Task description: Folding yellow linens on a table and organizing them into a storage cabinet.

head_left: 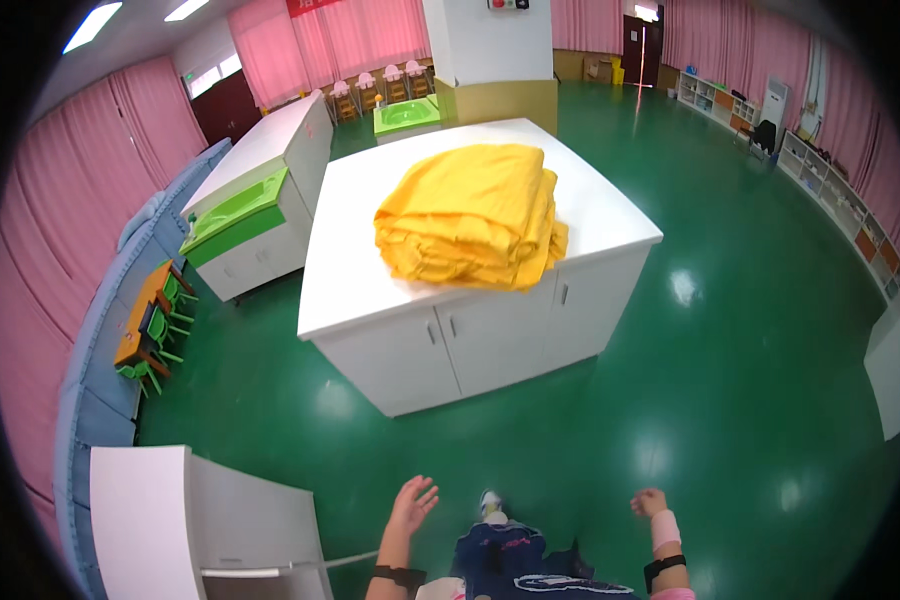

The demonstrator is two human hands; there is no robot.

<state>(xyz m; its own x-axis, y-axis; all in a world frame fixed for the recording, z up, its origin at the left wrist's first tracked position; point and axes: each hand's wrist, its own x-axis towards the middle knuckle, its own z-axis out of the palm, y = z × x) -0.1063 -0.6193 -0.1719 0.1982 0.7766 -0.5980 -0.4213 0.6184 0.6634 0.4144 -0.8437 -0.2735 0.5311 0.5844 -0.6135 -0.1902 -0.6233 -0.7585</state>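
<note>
A stack of folded yellow cloth (470, 215) lies on the white top of a cabinet (345, 255) ahead of me. My left hand (413, 503) hangs over the green floor in front of that cabinet, its fingers apart and nothing in them. Farther right, my right hand (651, 502) is also in the air, loosely bent and holding nothing that I can see. Both hands are well short of the cloth and touch neither it nor the cabinet. Dark bands circle both forearms.
At the lower left stands a white cabinet (140, 520). Beyond it are a long table with small green chairs (158, 325) and a white unit with a green basin (232, 205). A pillar (492, 60) rises behind the cloth's cabinet. Low shelves (840, 190) line the right wall.
</note>
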